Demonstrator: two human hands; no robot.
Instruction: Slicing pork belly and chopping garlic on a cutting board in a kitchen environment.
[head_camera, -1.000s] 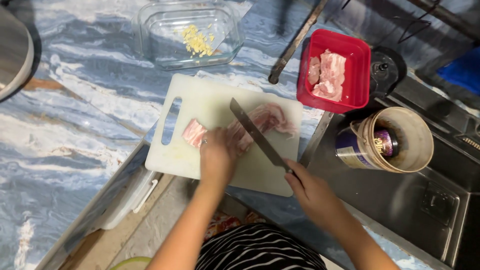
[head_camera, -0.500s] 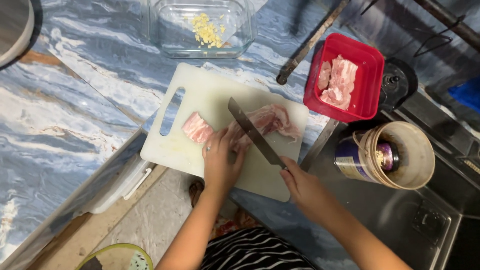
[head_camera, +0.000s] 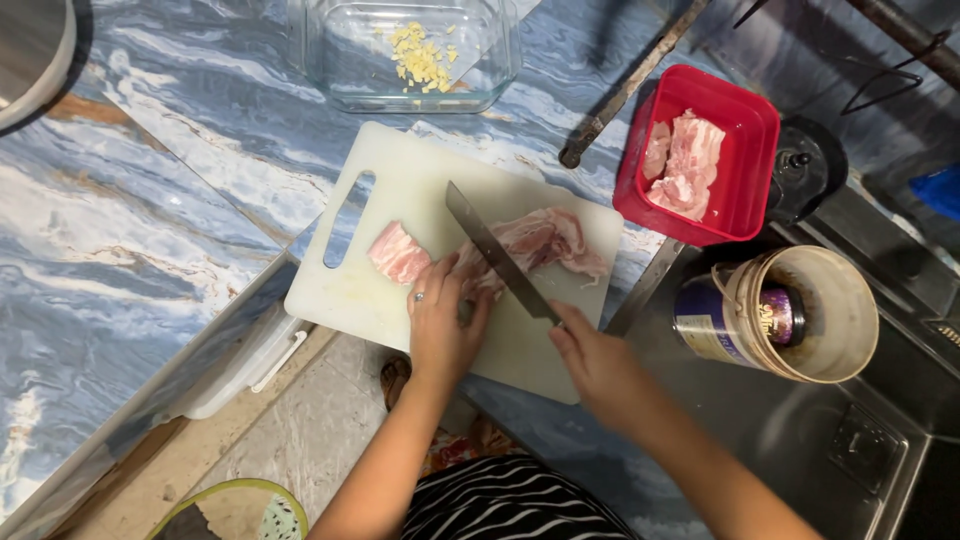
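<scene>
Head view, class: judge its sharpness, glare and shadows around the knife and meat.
Head view: knife and meat on the white cutting board look sharp; soft glare on the glass dish; upper right corner dark; only faint shadows under both hands.

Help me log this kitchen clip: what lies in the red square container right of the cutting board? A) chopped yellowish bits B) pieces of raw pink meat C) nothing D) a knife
B: the red square container holds several pieces of raw pink meat; the chopped yellowish bits lie in the clear glass dish, and the knife is over the white cutting board.
</scene>
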